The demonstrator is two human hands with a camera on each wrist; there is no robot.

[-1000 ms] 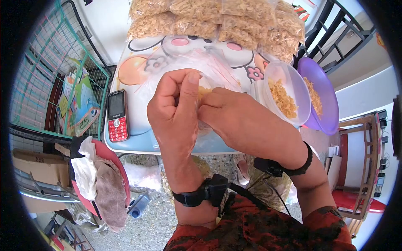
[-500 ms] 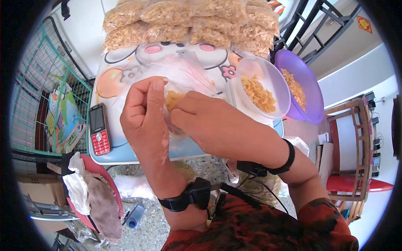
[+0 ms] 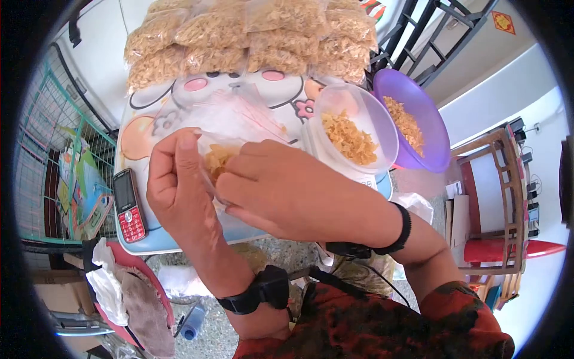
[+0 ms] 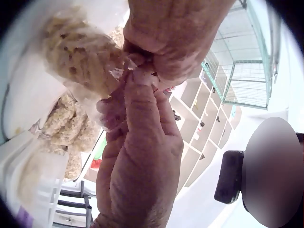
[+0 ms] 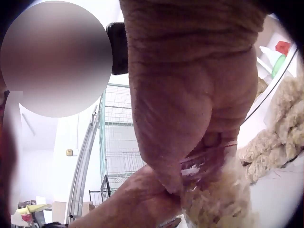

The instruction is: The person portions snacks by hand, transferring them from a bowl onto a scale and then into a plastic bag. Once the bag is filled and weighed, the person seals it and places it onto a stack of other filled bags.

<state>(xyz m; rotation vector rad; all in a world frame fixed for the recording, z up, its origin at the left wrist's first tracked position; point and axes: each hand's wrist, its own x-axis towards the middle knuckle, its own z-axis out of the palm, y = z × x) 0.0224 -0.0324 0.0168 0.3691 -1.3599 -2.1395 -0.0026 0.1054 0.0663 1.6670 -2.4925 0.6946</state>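
The bag (image 3: 216, 160), still pinched by the left hand (image 3: 182, 182) and right hand (image 3: 272, 182) near the bench's front edge (image 3: 161, 240), seems unfinished.

A tub (image 3: 381, 127) stands between the right hand (image 3: 272, 185) and purple bowl (image 3: 429, 128).

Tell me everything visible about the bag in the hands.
The bag is thin, clear, wrinkled plastic holding pale yellow flakes; a short red line shows near its top. The left hand and right hand pinch its upper part, over the table. Whether it is sealed is unclear.
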